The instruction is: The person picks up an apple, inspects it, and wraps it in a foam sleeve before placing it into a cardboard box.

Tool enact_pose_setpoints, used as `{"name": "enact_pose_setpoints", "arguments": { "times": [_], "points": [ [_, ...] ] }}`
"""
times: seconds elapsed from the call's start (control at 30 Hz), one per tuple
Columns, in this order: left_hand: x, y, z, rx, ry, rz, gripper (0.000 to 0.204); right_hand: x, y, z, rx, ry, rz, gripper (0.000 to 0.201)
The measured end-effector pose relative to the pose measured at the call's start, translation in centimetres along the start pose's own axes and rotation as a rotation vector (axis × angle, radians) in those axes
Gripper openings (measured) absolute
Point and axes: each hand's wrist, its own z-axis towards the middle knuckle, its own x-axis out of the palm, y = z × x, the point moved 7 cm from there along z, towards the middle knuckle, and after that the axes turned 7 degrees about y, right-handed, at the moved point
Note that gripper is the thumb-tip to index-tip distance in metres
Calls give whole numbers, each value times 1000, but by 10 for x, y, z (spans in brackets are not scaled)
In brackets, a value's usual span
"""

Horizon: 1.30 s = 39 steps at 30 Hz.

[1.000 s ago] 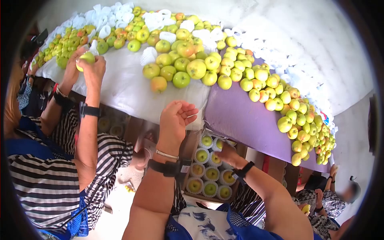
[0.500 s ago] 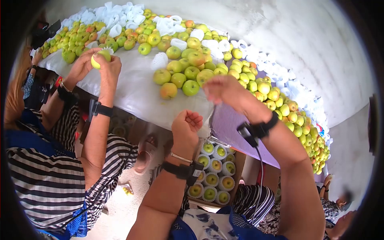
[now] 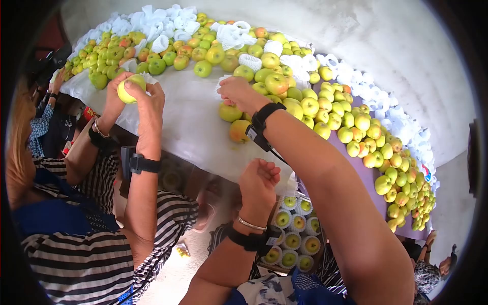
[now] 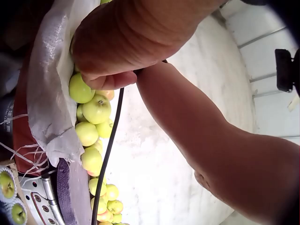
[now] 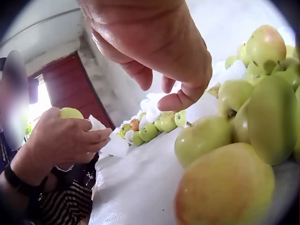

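My right hand reaches over the white-covered table, fingers loosely curled at the left edge of the apple pile. Its fingertips hover by a white foam net, with nothing between them in the right wrist view. A green apple and a reddish one lie just under the wrist. My left hand is a closed fist below the table's edge, with nothing visible in it. In the left wrist view its curled fingers sit by the cloth's hanging edge.
A person in a striped shirt at the left holds a yellow-green apple and a foam net in both hands. Below the table stands a box of apples in foam nets. More apples and loose white nets line the far side.
My right hand rose out of the box, crossed above the table and moved left to the pile's edge. My left hand's fingers closed into a fist.
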Motion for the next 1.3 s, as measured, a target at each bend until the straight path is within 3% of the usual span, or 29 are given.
{"name": "enact_pose_setpoints", "arguments": {
  "times": [0.07,0.17,0.23,0.3,0.4,0.6,0.73,0.87,0.97,1.0,1.1,1.13,1.17,1.27,1.3],
  "points": [
    [-2,-3,1,-3,-7,4,17,-2,-25,26,-82,79,-82,28],
    [-1,-6,0,-10,-4,-20,17,-16,-20,37,-485,-58,-303,15],
    [1,-6,-2,-18,6,-22,17,-31,-2,22,-385,-219,-237,19],
    [-2,-4,-4,-44,-14,-24,17,-36,51,-24,175,-341,94,40],
    [-4,-4,-6,-62,-16,-23,17,-61,62,-21,225,-325,-50,47],
    [-10,-16,4,-53,-60,-34,16,-108,23,21,343,-417,-36,34],
    [-12,-15,5,-72,-58,-26,15,-111,-2,44,616,-222,-147,24],
    [-11,-13,5,-117,-57,-27,15,-118,-1,54,620,-168,-402,19],
    [-6,-10,5,-123,-29,-30,15,-125,-1,64,437,-122,-526,20],
    [-5,-8,5,-125,-20,-33,15,-129,8,55,474,-321,-345,19],
    [-5,-2,3,-130,-11,-56,16,-130,50,34,232,-362,-231,13],
    [-6,0,3,-137,-10,-61,16,-132,64,14,162,-540,-61,13],
    [-5,-3,6,-87,18,-48,17,-151,57,42,-224,-476,-397,13],
    [-8,0,13,-36,120,10,17,-137,83,-34,-148,-459,-124,7],
    [-5,-2,18,-28,197,28,17,-120,95,-83,-148,-514,230,5]
  ]
}}
